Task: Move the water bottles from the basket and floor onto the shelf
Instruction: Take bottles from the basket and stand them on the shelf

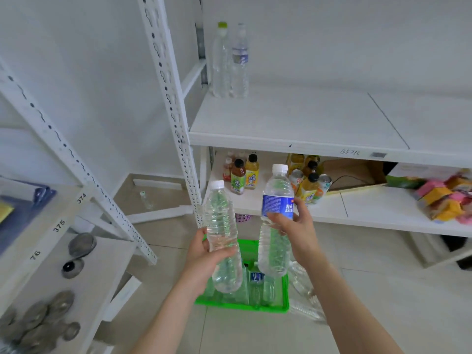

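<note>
Green basket (pixel 270 309): we only get the near rim and right wall. The rest is behind the plain bottle (pixel 221 226) and labelled bottle (pixel 274 251). The bottles in the basket (pixel 256 287) are blurred, count unclear. Clear floor bottles (pixel 306 300) right of the basket sit partly behind the right forearm (pixel 339 290); we can't count them. Part of the left hand (pixel 207 254) is behind the plain bottle. Right hand (pixel 293 226) covers part of the blue label (pixel 277 204), print unreadable. Shelf-edge scribble (pixel 350 152) and sticker (pixel 378 155): too small to read. Purple thing (pixel 242 217) under the lower shelf (pixel 383 215): mostly hidden. Snack packs (pixel 444 200) are cut by the right edge, metal parts (pixel 33 325) by the near-left corner.
</note>
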A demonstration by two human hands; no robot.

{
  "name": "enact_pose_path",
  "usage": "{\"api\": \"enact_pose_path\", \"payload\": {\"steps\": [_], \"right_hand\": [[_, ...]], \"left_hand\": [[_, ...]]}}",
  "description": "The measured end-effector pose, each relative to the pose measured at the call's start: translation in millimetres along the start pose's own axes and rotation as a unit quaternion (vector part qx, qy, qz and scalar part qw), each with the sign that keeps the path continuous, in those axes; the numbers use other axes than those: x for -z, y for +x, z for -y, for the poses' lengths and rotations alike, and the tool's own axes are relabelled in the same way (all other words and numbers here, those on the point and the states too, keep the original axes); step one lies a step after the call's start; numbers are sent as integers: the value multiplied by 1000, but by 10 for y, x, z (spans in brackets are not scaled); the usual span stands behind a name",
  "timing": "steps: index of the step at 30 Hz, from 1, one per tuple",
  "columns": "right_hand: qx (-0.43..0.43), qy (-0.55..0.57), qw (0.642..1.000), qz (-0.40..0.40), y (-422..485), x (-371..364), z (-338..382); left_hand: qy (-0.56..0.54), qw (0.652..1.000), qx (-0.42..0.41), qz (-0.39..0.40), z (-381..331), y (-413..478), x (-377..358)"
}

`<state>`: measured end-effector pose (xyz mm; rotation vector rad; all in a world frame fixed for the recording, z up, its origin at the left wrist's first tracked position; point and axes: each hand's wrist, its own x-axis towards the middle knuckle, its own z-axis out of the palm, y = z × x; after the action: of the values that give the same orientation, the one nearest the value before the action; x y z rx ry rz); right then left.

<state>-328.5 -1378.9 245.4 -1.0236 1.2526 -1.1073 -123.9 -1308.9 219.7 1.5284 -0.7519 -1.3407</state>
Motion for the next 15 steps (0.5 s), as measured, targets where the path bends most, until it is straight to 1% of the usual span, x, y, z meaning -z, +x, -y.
{"api": "enact_pose_path", "payload": {"steps": [8,15], "right_hand": [[66,-26,997,33,144,127,827],[99,-26,994,49,496,-63,1330]], "left_hand": [[-16,997,-80,7,-717,-43,-273],[-11,988,-152,4,-1335,264,-250]]}}
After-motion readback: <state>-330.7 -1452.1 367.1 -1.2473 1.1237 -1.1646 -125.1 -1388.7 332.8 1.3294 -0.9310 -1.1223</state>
